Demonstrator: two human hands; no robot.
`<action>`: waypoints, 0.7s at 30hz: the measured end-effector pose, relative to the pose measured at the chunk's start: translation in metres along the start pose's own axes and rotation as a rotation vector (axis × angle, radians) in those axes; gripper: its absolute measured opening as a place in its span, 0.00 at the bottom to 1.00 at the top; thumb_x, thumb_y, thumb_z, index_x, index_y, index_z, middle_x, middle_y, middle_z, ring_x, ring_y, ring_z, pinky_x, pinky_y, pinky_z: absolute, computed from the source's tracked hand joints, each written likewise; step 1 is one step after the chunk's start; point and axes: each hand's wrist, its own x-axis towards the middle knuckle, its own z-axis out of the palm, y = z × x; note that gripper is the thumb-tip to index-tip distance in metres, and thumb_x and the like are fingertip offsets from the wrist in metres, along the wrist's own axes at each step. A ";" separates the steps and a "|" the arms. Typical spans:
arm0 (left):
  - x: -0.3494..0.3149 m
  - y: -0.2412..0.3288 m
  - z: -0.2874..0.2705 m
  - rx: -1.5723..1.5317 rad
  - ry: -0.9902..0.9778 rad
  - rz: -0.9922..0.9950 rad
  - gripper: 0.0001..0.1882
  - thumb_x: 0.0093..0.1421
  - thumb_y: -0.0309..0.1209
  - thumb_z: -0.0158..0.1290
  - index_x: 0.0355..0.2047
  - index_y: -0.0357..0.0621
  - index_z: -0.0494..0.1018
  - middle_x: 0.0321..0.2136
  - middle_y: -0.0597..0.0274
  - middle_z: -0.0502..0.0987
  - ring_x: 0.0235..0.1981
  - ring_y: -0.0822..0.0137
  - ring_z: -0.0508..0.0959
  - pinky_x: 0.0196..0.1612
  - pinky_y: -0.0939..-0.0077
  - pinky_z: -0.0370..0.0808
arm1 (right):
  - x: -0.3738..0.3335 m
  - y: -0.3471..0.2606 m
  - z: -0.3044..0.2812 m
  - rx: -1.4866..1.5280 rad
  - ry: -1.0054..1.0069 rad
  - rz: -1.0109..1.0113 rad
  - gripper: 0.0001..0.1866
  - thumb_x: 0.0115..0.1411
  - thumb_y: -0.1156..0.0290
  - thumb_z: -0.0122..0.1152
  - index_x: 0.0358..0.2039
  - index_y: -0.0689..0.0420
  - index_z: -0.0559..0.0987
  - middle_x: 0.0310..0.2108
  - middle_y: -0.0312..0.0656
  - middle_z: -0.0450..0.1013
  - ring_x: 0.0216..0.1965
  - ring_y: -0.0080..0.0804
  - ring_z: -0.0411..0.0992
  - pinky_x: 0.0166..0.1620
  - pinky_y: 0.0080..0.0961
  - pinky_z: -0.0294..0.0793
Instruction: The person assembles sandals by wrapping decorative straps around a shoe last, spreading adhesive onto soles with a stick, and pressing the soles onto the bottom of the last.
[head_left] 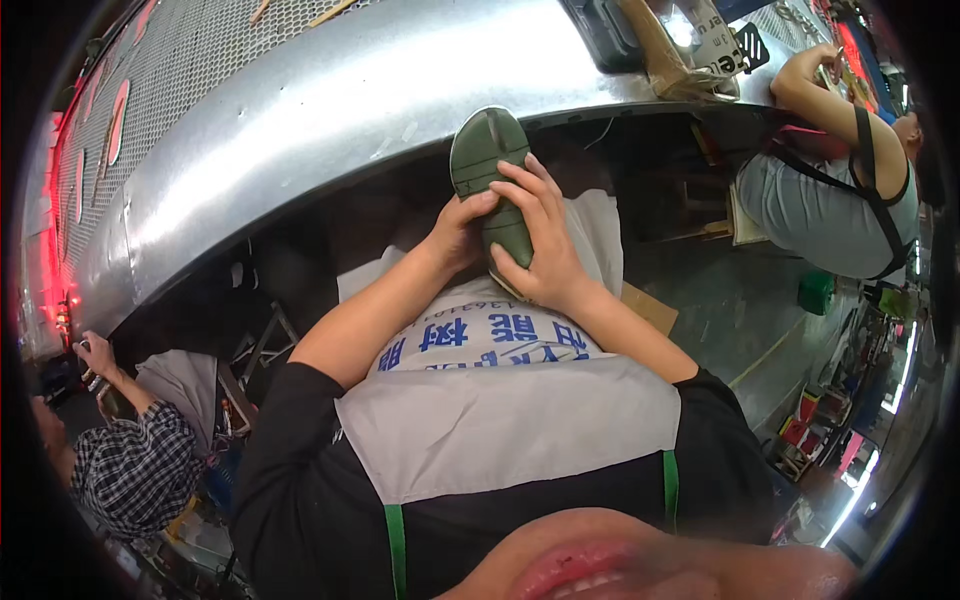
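I hold a dark green shoe sole (490, 155), tread side showing, in both hands over my lap. It stands lengthwise with one rounded end toward the metal bench edge and a pale rim along its left side. My left hand (462, 228) is closed round its left side, the thumb against the green face. My right hand (540, 228) grips it from the right, its fingers lying across the face and its thumb lower down. Whether an upper is attached beneath cannot be seen. The lower end is partly hidden by my right hand.
Ahead curves a shiny metal bench edge (260, 130) with a mesh belt (210, 45) beyond, carrying flat sole-shaped pieces (119, 120). A black tray (605, 35) and a brown cardboard box (665, 60) sit on the edge. Co-workers sit left (140, 460) and right (825, 205).
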 end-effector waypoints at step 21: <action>0.109 0.290 -0.019 2.058 0.929 0.211 0.30 0.53 0.39 0.60 0.56 0.44 0.67 0.52 0.44 0.71 0.55 0.53 0.71 0.59 0.63 0.66 | -0.005 -0.027 0.012 0.156 0.106 0.004 0.33 0.43 0.81 0.59 0.53 0.57 0.66 0.59 0.47 0.58 0.66 0.53 0.49 0.65 0.44 0.53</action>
